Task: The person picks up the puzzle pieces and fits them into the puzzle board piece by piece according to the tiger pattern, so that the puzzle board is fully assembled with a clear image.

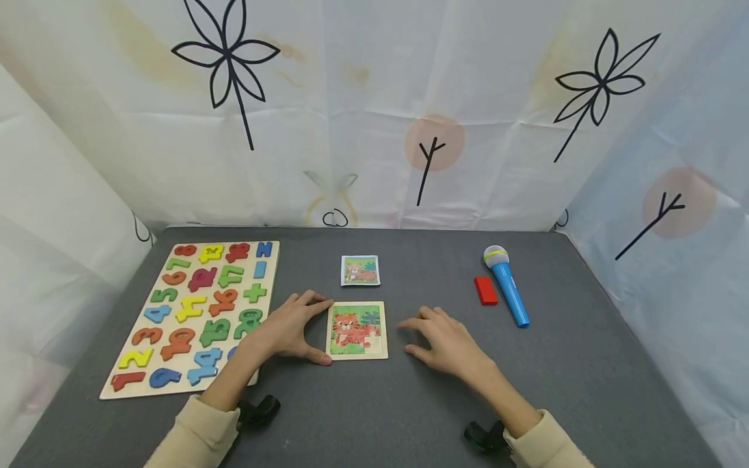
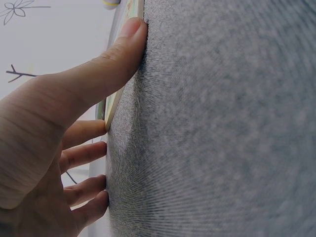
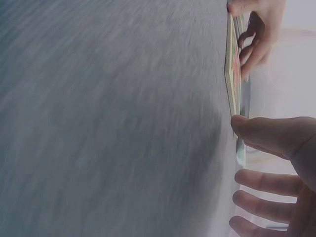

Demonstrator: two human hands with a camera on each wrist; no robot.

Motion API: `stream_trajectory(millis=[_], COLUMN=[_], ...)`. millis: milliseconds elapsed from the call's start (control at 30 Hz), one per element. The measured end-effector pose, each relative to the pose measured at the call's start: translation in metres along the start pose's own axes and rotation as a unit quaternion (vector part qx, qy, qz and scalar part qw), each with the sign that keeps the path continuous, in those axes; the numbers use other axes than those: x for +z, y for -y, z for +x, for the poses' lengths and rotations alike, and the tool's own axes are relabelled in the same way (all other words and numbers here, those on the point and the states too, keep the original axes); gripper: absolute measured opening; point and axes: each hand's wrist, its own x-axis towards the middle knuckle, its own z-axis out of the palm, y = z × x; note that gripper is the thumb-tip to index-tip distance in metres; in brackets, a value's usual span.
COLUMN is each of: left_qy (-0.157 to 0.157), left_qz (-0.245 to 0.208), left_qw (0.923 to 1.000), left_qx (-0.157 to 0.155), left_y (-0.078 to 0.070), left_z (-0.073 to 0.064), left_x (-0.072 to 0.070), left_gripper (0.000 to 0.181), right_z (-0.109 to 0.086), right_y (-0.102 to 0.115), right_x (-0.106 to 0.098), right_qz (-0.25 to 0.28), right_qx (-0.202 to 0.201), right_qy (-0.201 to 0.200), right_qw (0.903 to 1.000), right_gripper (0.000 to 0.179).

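A small wooden jigsaw puzzle (image 1: 355,329) with a reddish tiger-like animal on a green ground lies flat on the grey table. My left hand (image 1: 288,330) holds its left side, the thumb at the near corner and the index finger at the far corner. In the left wrist view the other fingers of the left hand (image 2: 54,128) are spread beside it. To the right of the puzzle, my right hand (image 1: 443,340) hovers low with fingers loosely bent, apart from the board and holding nothing. Just beyond the puzzle lies a small picture card (image 1: 360,270) with a similar picture.
At the left lies a big wooden board (image 1: 219,273) of coloured number and sign pieces, partly behind my left forearm. A red block (image 1: 486,290) and a blue toy microphone (image 1: 509,289) lie at the right. A printed white cloth (image 1: 374,84) hangs behind the table.
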Motion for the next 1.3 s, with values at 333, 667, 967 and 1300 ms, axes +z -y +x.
stream_trajectory(millis=[333, 667, 967, 1300], left_qy=[-0.005, -0.005, -0.005, -0.007], left_qz=[0.001, -0.001, -0.001, -0.002], left_qw=[1.0, 1.0, 1.0, 0.9999], left_qx=[0.006, 0.006, 0.006, 0.009], left_y=[0.001, 0.001, 0.0, -0.001], left_z=[-0.002, -0.002, -0.002, -0.002], left_x=[-0.001, -0.001, -0.001, -0.002], left_gripper=[0.109, 0.109, 0.109, 0.109], right_z=[-0.028, -0.046, -0.051, -0.049], right_y=[-0.031, -0.045, -0.05, -0.051], right_x=[-0.015, -0.021, -0.021, -0.023], right_qz=[0.009, 0.019, 0.014, 0.047], right_qx=[0.063, 0.102, 0.141, 0.198], right_qy=[0.019, 0.04, 0.012, 0.028], right_qw=[0.9978, 0.9938, 0.9898, 0.9787], right_gripper=[0.043, 0.039, 0.032, 0.032])
